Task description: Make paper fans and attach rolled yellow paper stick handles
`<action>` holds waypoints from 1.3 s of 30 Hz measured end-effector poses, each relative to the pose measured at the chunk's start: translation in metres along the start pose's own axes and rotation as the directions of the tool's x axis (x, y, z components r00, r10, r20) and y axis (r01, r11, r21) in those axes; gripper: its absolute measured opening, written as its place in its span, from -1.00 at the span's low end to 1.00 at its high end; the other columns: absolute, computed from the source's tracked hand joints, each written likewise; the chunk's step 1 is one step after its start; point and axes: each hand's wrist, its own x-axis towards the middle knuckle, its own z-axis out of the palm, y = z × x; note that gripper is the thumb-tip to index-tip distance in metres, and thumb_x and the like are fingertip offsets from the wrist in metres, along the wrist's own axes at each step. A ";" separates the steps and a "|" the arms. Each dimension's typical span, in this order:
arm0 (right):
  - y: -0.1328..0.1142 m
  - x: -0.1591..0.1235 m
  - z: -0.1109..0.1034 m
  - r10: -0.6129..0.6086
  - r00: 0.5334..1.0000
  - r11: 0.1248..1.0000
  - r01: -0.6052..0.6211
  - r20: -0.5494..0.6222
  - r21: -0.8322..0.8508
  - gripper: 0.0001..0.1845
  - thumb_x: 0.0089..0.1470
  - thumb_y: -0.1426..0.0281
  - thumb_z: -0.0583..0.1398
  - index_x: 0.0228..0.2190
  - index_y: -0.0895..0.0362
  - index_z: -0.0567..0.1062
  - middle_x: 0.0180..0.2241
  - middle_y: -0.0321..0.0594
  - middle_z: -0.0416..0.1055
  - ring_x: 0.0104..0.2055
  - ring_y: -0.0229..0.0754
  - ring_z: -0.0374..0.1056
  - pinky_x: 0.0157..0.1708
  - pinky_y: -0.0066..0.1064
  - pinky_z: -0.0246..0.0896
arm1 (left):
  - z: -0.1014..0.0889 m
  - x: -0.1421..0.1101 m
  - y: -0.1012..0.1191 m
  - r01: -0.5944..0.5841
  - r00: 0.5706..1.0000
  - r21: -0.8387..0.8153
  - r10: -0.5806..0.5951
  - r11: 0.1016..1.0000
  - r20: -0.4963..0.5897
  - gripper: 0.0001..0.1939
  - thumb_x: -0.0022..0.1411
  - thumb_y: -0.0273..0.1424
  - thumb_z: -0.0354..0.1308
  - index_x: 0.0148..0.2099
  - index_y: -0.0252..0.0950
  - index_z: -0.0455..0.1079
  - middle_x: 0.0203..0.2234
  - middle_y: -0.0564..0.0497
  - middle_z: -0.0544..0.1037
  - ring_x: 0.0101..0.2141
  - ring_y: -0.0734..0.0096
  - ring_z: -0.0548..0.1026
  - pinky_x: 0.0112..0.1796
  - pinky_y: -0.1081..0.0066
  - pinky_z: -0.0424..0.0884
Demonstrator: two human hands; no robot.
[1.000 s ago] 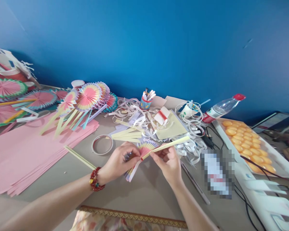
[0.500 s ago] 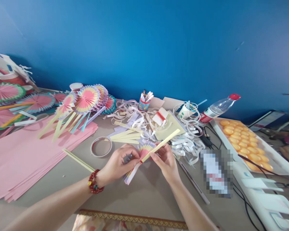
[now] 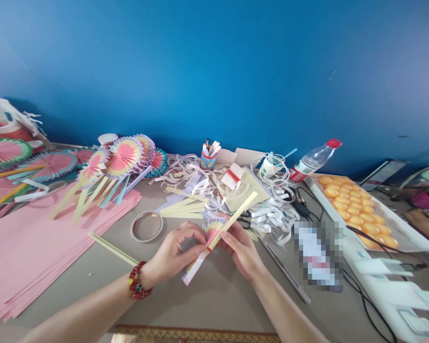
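Between my two hands is a small pleated paper fan (image 3: 213,229), pink at its centre with yellow and lilac edges. My left hand (image 3: 183,250), with a red bead bracelet at the wrist, pinches its folded middle from the left. My right hand (image 3: 240,245) presses a pale yellow paper strip (image 3: 238,211) against the fan's side, thumb on top. The strip slants up to the right past the fan. A white-faced end of the fan points down toward me. Part of the fan is hidden behind my fingers.
A tape roll (image 3: 146,226) and another yellow strip (image 3: 112,248) lie left, beside pink paper sheets (image 3: 57,252). Finished fans (image 3: 123,157) rest on those. Curled paper scraps (image 3: 271,216), a utility knife (image 3: 285,269), a bottle (image 3: 314,162) and an egg tray (image 3: 414,240) are right.
The view has shifted slightly, so most things on the table appear further left. Both hands keep hold of the fan and strip, which have barely moved relative to each other.
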 end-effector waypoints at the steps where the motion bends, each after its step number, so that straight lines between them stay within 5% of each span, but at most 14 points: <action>1: 0.000 0.000 0.000 -0.015 1.000 1.000 0.014 -0.018 -0.008 -0.46 0.02 0.18 0.39 0.03 -0.03 0.44 -0.03 -0.16 0.51 -0.13 0.00 0.50 -0.11 -0.11 0.44 | 0.001 0.000 0.000 0.003 1.000 0.000 -0.003 1.000 0.004 -0.88 0.30 -0.35 0.20 -0.27 -0.28 0.48 -0.30 -0.03 0.55 -0.20 0.31 0.48 -0.13 0.38 0.33; 11: 0.002 -0.001 0.001 -0.140 0.987 0.975 0.124 -0.077 -0.183 -0.52 -0.04 0.19 0.41 -0.08 0.01 0.46 -0.26 -0.25 0.53 -0.20 -0.09 0.48 -0.18 -0.24 0.45 | 0.004 -0.002 -0.008 -0.034 0.999 -0.071 0.031 0.997 -0.041 -0.82 0.31 -0.25 0.19 -0.18 -0.26 0.44 -0.10 -0.12 0.47 -0.03 0.20 0.44 0.02 0.25 0.35; 16: 0.003 -0.003 0.007 -0.174 0.984 0.968 0.167 -0.023 -0.186 -0.50 -0.01 0.21 0.39 -0.06 0.00 0.40 -0.28 -0.26 0.50 -0.26 -0.13 0.49 -0.24 -0.29 0.45 | 0.008 -0.003 -0.016 0.118 0.993 -0.192 -0.116 0.974 0.018 -0.62 0.30 -0.17 0.21 0.05 -0.25 0.30 -0.06 -0.14 0.47 -0.09 0.21 0.49 -0.07 0.23 0.46; 21: 0.004 -0.005 0.010 -0.230 0.973 0.959 0.231 0.025 -0.163 -0.54 0.05 0.24 0.36 -0.04 -0.01 0.38 -0.30 -0.27 0.49 -0.30 -0.15 0.50 -0.25 -0.30 0.45 | 0.010 -0.007 -0.019 0.127 0.991 0.001 -0.127 0.992 -0.045 -0.53 0.26 -0.16 0.26 0.11 -0.23 0.26 0.04 -0.15 0.42 0.01 0.19 0.43 0.06 0.15 0.37; 25: 0.006 -0.007 0.007 -0.299 0.954 0.932 0.292 0.001 -0.216 -0.54 0.06 0.27 0.36 -0.02 -0.02 0.39 -0.25 -0.25 0.46 -0.27 -0.16 0.48 -0.20 -0.29 0.44 | 0.009 -0.009 -0.015 0.149 0.989 -0.014 -0.149 0.989 0.003 -0.56 0.30 -0.16 0.21 0.11 -0.23 0.25 -0.01 -0.13 0.45 -0.05 0.21 0.47 -0.01 0.18 0.43; 33: 0.007 -0.016 0.008 -0.492 0.870 0.779 0.452 0.024 -0.435 -0.53 0.09 0.36 0.33 0.04 -0.07 0.40 0.07 -0.12 0.29 0.02 -0.05 0.34 -0.03 -0.21 0.40 | 0.013 -0.009 -0.003 -0.089 0.990 0.270 0.115 0.959 -0.082 -0.79 0.31 -0.36 0.19 -0.04 -0.21 0.30 0.03 -0.15 0.36 0.09 0.17 0.36 0.07 0.19 0.35; 39: -0.001 -0.022 0.014 -0.488 0.871 0.789 0.470 0.062 -0.395 -0.45 0.12 0.37 0.29 0.12 -0.14 0.33 0.18 -0.10 0.17 -0.08 -0.09 0.39 -0.11 -0.19 0.44 | 0.012 -0.007 -0.005 -0.172 0.974 0.278 0.205 0.945 -0.094 -0.98 0.35 -0.40 0.13 -0.17 -0.22 0.36 -0.12 -0.11 0.41 -0.05 0.24 0.41 -0.04 0.29 0.40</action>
